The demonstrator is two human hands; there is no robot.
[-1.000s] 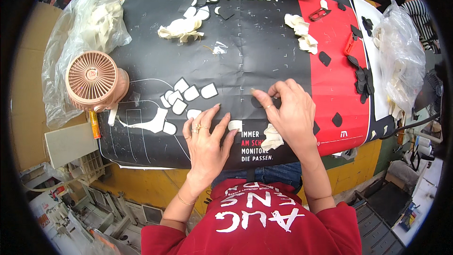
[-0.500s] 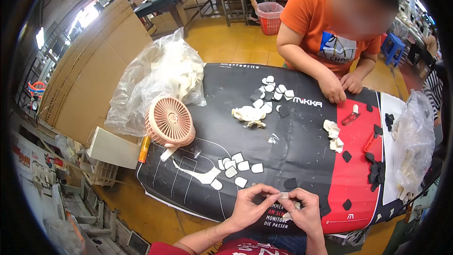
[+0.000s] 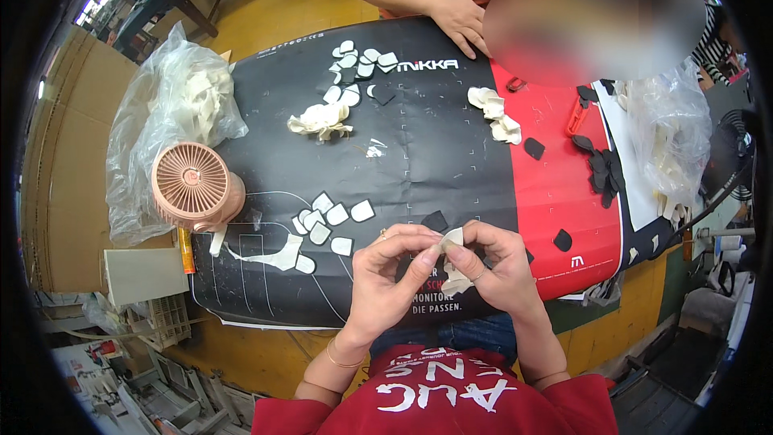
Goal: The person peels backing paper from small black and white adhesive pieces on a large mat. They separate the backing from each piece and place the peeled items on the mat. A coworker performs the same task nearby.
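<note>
Pink fan (image 3: 193, 184) at left. White dark-edged tabs (image 3: 320, 234) lower left of centre, loose on the mat (image 3: 427, 165). Lower centre: left hand (image 3: 388, 272) has fingers pinched on a small pale piece (image 3: 453, 237), held above the mat; right hand (image 3: 501, 271) fingers clamp its right side. Looks thin: I'd keep the pinch light, near the edge, and work slowly to avoid creasing.
</note>
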